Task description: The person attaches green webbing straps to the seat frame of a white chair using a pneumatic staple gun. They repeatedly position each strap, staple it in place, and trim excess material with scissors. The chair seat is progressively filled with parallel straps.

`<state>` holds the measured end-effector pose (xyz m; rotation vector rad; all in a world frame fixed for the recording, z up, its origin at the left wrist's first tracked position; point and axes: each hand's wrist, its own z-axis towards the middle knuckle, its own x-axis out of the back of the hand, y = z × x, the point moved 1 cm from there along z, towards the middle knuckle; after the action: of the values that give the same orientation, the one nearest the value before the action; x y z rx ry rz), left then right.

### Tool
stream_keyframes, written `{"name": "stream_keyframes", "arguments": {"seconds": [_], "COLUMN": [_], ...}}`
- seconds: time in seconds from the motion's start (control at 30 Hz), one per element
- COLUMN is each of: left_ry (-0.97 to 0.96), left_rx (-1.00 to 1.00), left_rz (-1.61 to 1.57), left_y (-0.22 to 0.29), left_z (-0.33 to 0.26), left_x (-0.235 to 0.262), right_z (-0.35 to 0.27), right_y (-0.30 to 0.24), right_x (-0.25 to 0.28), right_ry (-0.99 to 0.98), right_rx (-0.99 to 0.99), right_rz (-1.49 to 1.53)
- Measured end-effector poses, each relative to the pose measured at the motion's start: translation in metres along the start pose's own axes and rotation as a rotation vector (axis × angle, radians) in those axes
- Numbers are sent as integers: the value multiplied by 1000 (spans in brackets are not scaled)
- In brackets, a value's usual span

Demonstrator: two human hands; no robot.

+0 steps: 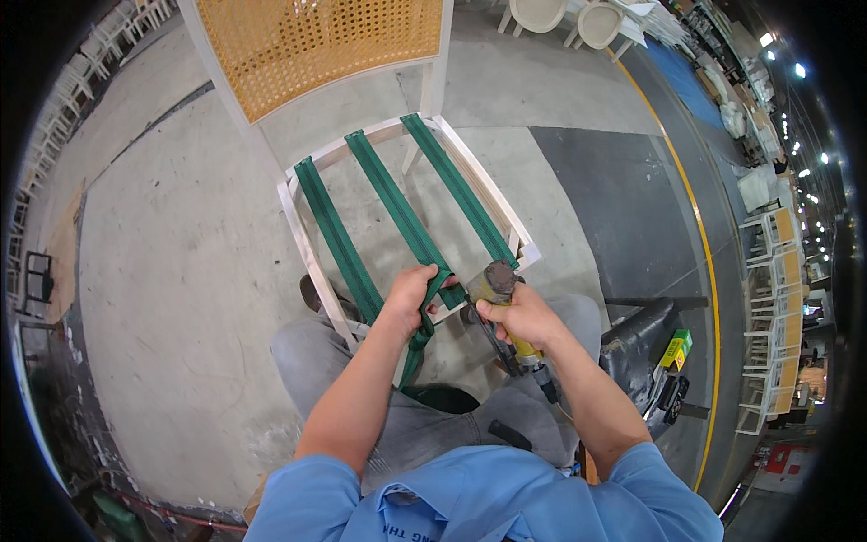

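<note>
A white wooden chair frame [302, 237] stands in front of me, with a woven cane back [316, 41] and three green webbing straps across its seat opening. My left hand [411, 298] grips the loose end of the middle green strap [397, 212] at the seat's front rail, pulling it down over the edge. My right hand [524, 316] is closed around a yellow pneumatic staple gun [501, 289], whose head sits on the front rail beside the strap. A hose fitting runs down from the tool's handle.
Grey concrete floor [172, 271] lies all round. A dark machine or cart [646, 348] with a green-yellow box [675, 348] stands at my right. Rows of white chairs [772, 262] line the right side past a yellow floor line; more chairs stand at top.
</note>
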<state>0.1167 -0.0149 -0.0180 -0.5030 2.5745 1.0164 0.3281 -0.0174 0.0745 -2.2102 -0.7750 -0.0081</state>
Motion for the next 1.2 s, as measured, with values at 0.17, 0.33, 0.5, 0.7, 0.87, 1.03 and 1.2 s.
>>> {"name": "stream_keyframes", "arguments": {"seconds": [0.17, 0.33, 0.5, 0.7, 0.87, 1.03, 1.2], "left_ry": [0, -22, -29, -68, -146, -223, -118], "left_rx": [12, 36, 55, 80, 56, -33, -417], "left_rz": [0, 3, -40, -72, -43, 97, 652], "left_y": [4, 10, 8, 8, 8, 3, -31], "left_z": [-2, -2, -1, -4, -8, -25, -33], "left_x": [1, 6, 4, 11, 25, 6, 1], "right_z": [8, 4, 6, -5, -24, -117, -217], "right_y": [-2, -12, -8, -14, -25, -4, 58], "right_x": [-7, -12, -19, -32, -15, 82, 185], "right_ry": [36, 33, 9, 21, 16, 341, 775], "right_rx": [-5, -7, -15, -7, -19, 207, 81], "right_rz": [-83, -117, -119, -92, 18, 256, 289]}}
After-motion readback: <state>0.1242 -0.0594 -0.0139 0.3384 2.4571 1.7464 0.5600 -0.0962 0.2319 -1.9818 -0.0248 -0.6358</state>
